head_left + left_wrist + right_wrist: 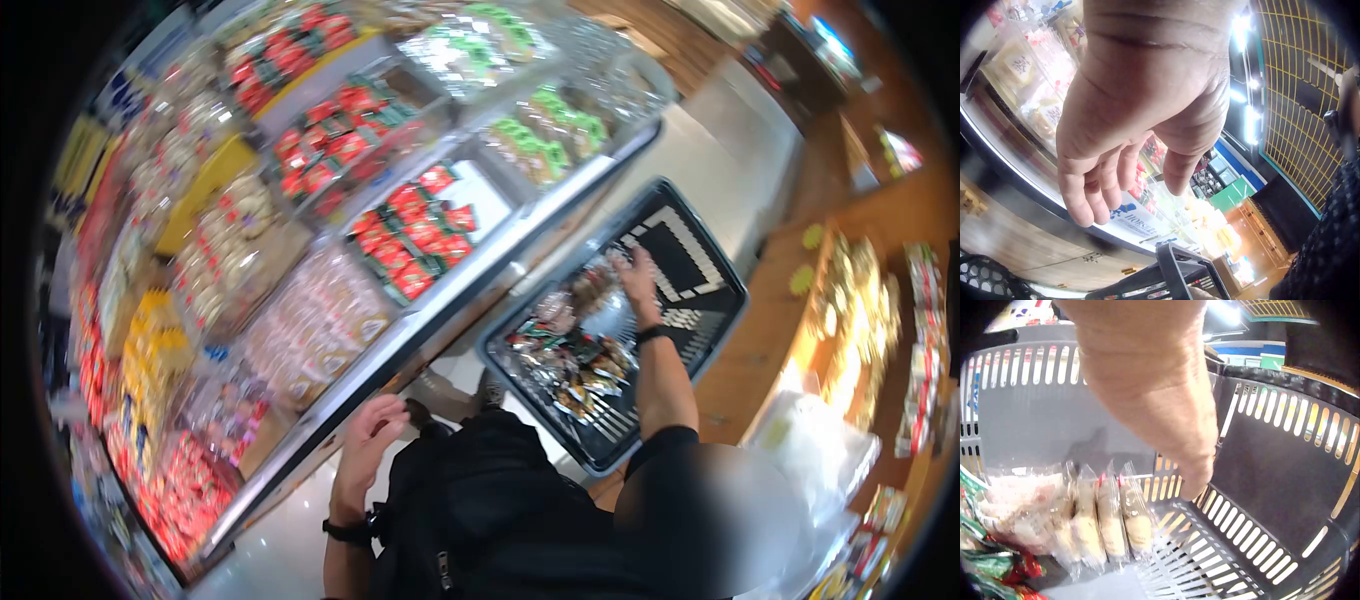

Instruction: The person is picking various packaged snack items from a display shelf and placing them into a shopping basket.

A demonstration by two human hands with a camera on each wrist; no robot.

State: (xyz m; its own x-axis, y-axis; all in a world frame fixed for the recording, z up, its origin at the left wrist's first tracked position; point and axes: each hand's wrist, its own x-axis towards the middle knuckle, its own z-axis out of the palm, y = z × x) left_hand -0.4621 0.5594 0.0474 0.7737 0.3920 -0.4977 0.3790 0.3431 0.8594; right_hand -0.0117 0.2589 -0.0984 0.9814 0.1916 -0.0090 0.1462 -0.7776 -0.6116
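Apparently the snacks are being loaded into the shopping basket (715,262): the right hand (637,277) hovers inside it with fingers relaxed and empty, just above the clear-wrapped biscuit packs (1107,515) lying by the near wall. The left hand (368,440) hangs loosely open beside the display shelf (470,285), holding nothing. Next likely comes another reach to the shelf's packets.

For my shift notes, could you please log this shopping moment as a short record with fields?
setting: shop aisle beside a display shelf of packaged snacks
left hand: loosely curled, holding nothing, near the shelf edge
right hand: inside the black shopping basket, holding nothing visible
basket contents: clear-wrapped biscuit packets, green and red wrapped sweets
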